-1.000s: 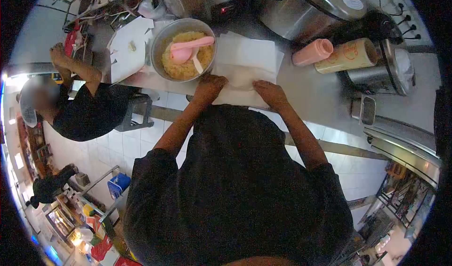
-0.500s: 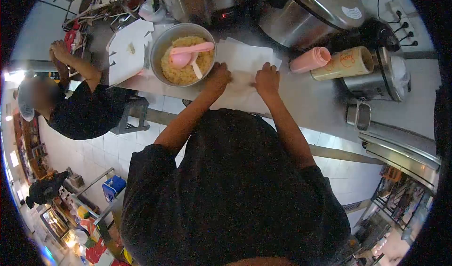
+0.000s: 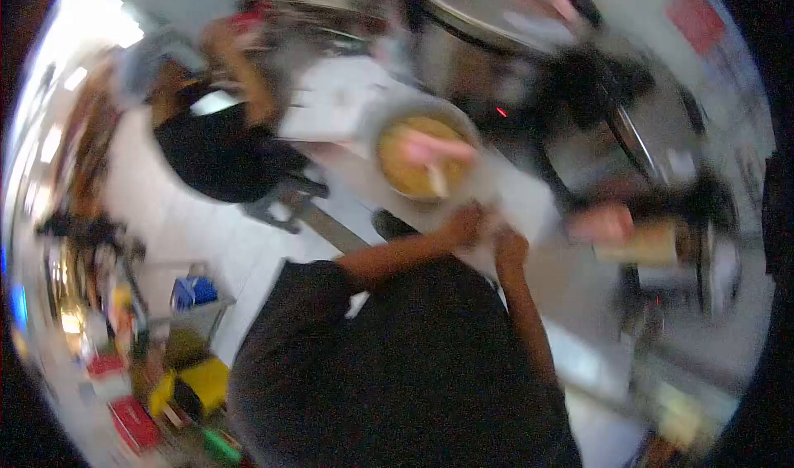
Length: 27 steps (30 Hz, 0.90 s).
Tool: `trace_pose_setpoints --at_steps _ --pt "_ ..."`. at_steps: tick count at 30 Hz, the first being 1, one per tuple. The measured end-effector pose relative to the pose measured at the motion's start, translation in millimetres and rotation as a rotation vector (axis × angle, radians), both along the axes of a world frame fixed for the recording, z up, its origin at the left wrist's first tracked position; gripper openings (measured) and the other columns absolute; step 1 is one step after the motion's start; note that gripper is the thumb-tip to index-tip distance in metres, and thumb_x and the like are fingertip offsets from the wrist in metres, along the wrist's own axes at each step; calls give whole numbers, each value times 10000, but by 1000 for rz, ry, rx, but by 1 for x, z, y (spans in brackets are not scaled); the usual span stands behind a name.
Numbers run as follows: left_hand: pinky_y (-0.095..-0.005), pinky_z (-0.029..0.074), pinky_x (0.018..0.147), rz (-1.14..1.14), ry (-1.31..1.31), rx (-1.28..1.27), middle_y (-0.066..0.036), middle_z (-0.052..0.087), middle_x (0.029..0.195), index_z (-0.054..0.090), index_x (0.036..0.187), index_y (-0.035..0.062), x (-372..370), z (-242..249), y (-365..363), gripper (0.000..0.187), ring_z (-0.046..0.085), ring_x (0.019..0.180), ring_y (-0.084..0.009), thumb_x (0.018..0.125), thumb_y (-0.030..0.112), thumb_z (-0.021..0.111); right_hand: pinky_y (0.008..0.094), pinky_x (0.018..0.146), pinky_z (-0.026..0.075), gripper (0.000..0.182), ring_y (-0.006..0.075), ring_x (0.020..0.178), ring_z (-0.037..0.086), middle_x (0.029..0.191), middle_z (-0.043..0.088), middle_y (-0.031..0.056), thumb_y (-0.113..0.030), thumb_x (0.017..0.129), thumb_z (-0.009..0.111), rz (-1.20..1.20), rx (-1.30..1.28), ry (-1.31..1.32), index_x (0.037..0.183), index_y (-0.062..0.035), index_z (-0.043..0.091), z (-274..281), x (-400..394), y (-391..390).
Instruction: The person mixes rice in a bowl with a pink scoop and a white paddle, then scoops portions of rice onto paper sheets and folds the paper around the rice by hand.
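The view is heavily blurred by motion. My left hand and my right hand are close together over white paper sheets on the counter. Something pale shows between them, perhaps a paper edge; the fingers are too smeared to read. Just beyond my left hand stands a metal pot of yellowish rice. A pink ladle and a white-handled utensil rest on the rice.
White cut cardboard lies left of the pot. To the right are a pink bottle and a pale cylinder. Large cookers line the back. Another person in black works at the left.
My head has turned and tilted, so the scene is rotated and blurred. My hands, previously apart at either side of the paper, are now close together.
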<state>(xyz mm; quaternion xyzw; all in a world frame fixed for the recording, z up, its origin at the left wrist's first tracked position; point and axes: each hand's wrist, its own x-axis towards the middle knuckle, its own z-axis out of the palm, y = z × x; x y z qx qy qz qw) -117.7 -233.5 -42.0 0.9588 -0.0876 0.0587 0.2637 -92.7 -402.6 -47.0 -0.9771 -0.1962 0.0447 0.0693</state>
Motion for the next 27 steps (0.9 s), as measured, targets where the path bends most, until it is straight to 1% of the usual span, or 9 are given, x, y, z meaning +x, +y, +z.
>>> trace_pose_setpoints --at_steps 1,2,4,7,10,13,18,23,27 --pt "-474 473 895 7 43 -2 -245 568 1136 500 1258 -24 6 -6 -4 537 566 1079 -371 797 215 637 429 596 529 131 292 647 664 755 670 113 -167 832 604 101 -194 -104 792 -67 679 -18 2 -1" --pt "-475 469 898 19 96 -13 -246 557 1151 496 1264 -20 15 -11 -8 538 554 1093 -374 790 194 635 474 612 486 224 359 698 630 745 648 166 -248 865 567 126 16 -70 846 -47 666 -67 22 -25" --pt "-476 461 904 64 200 -65 -249 534 1182 488 1276 -12 29 -21 -18 545 531 1120 -381 776 150 632 473 639 480 216 347 684 614 721 639 163 -225 847 585 54 159 -10 769 -34 649 -47 30 -20" --pt "-477 448 913 116 255 -126 -253 500 1228 475 1294 0 32 -31 -35 566 496 1160 -392 756 85 627 387 640 499 123 265 656 616 717 637 119 -146 778 667 410 92 -173 815 -32 638 -19 44 -29" --pt "-506 418 944 26 82 8 -245 416 1305 453 1308 -12 4 15 -31 630 410 1223 -391 713 27 656 365 689 505 253 235 717 636 791 639 128 -162 812 644 0 585 50 1014 -11 625 23 18 -18" --pt "-510 379 990 -152 -86 10 -226 353 1346 440 1285 -48 -9 56 -23 655 350 1242 -390 676 -17 682 383 755 511 336 234 806 647 913 651 148 -179 876 591 -377 1444 488 1152 11 567 37 0 1" --pt "-479 269 1054 -352 -420 -517 -217 404 1257 452 1227 -46 0 88 -48 576 363 1185 -389 710 90 667 393 956 451 621 254 1102 557 1276 542 169 -288 845 714 -443 951 -12 1323 -1 438 90 -5 2" --pt "-434 203 1115 -566 -175 -1011 -248 336 1357 297 1349 -39 -15 138 -59 734 313 1288 -361 747 154 670 339 845 481 477 215 972 573 1119 583 122 -213 807 759 -301 847 -150 1171 -28 512 105 -10 -29" --pt "-406 207 1147 -643 56 -1010 -264 285 1454 238 1437 -31 -26 178 -44 809 295 1368 -343 783 176 667 325 753 494 338 171 833 567 937 595 77 -261 838 742 -356 1305 -238 1002 -17 576 153 -31 -16"
